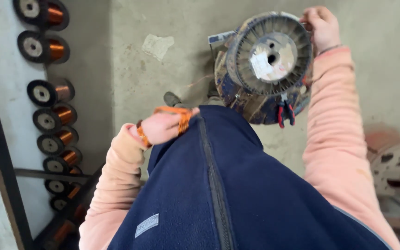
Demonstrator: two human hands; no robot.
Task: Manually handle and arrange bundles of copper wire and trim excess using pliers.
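A person is winding copper wire (181, 118) around their closed left hand (163, 127), while their right hand (321, 25) is gripping the big grey spool's (269, 53) rim at two o'clock, likely readying another turn.

The left hand (163, 127) sits at about nine o'clock from the chest, curled into a loose fist, wrist bent, forearm in a pink sleeve angling up from seven o'clock. The right hand (321, 25) reaches far out toward one o'clock, fingers curled closed, arm nearly straight in its pink sleeve.
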